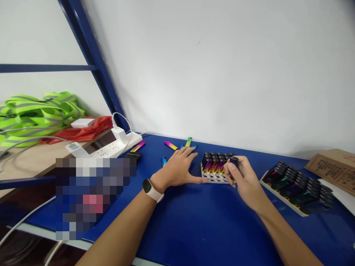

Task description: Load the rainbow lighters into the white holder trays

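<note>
A white tray with holes (213, 179) stands on the blue table, its back rows filled with upright black-topped lighters (214, 162) in pink-to-yellow colours. Bare holes show along its front. My right hand (244, 181) pinches a dark-topped lighter (234, 161) at the tray's right front; its lower part is hidden by the fingers. My left hand (179, 168) is open with fingers spread, its thumb tip at the tray's front left corner. Loose lighters lie behind and beside it, among them a pink-yellow one (171, 145), a green-yellow one (188, 142) and a blue one (164, 161).
To the right is a second tray filled with dark lighters (298, 184), with a cardboard box (334, 168) behind it. A power strip (111, 147) with plugged-in chargers runs along the left. Neon-green straps (36, 114) lie on the wooden shelf. A pixelated patch hides the left front.
</note>
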Demonstrator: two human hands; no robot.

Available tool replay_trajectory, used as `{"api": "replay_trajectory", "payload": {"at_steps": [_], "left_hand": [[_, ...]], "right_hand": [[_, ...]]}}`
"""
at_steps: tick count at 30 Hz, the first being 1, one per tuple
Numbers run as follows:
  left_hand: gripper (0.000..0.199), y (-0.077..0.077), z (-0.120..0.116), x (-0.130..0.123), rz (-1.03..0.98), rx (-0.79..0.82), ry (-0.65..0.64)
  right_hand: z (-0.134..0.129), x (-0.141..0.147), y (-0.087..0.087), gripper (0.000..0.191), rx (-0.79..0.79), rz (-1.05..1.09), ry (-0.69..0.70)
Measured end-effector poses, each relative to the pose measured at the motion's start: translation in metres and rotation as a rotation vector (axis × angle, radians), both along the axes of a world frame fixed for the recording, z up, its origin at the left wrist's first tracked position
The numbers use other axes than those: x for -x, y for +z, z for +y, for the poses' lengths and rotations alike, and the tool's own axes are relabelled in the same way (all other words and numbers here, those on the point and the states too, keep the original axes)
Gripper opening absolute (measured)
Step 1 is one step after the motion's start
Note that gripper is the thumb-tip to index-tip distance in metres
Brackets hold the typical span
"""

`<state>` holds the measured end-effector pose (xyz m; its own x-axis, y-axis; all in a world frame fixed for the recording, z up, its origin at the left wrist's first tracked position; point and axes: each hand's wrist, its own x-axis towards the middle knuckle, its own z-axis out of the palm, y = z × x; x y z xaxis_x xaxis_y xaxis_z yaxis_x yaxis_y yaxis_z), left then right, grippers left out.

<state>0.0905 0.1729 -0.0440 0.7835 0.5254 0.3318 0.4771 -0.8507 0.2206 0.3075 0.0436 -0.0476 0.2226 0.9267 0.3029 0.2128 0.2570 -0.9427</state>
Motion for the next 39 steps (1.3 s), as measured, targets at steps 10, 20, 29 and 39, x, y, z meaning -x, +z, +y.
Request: {"api": "replay_trajectory", "payload": {"at_steps": [10,20,29,39], "left_hand": [[0.064,0.003,0.003,0.000,0.106,-0.053,0.057],[0.027,0.003,-0.008,-0.010,0.152,-0.177,0.196],[0.021,-0.003,-0.013,-0.010,0.176,-0.100,0.228],[0.028,0.017,-0.016,-0.009,-0.158,-0.053,0.255]], "right_hand": [[0.002,0.004,-0.005,0.015,-0.206,-0.388,-0.076],[0.009,0.011,-0.016,0.024,-0.144,-0.522,-0.060],[0.018,0.014,-0.018,0.011,-0.434,-0.782,-0.234],[-0.003,0.015,-0.004,0.020,-0.168,-0.476,-0.274]]}}
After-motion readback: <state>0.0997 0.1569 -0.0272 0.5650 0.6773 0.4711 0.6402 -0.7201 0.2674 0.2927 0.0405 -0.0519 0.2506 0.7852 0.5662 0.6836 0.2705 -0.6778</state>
